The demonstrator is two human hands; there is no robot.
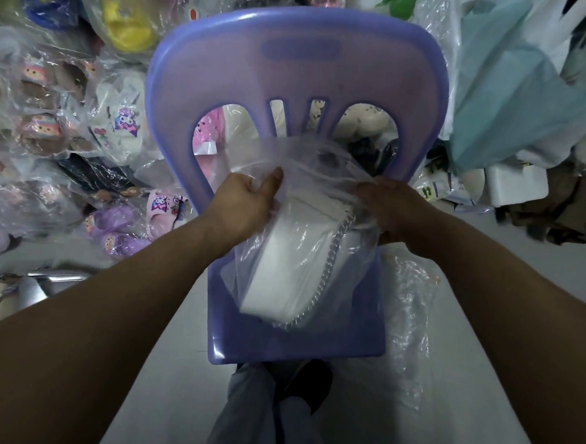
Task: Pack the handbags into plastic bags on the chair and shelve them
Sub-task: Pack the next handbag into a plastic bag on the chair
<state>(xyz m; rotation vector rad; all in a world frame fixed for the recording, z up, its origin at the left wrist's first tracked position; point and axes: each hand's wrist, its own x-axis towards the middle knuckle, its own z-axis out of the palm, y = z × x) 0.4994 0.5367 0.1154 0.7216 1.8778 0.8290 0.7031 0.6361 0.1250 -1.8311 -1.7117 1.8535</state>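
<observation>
Two closed grips: left hand (248, 200) and right hand (393, 210) pinch the plastic bag (322, 162) around the handbag (282, 265).

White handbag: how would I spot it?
Find the purple chair in the middle. Over its seat, the left hand and right hand hold a clear plastic bag with the white handbag inside. Only it is plain white with a silver chain, unlike the colourful bagged goods around.

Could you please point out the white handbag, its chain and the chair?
white handbag (282, 265): head view, its flat white side.
chain (327, 258): head view, links midway along.
chair (245, 74): head view, the backrest.
</observation>
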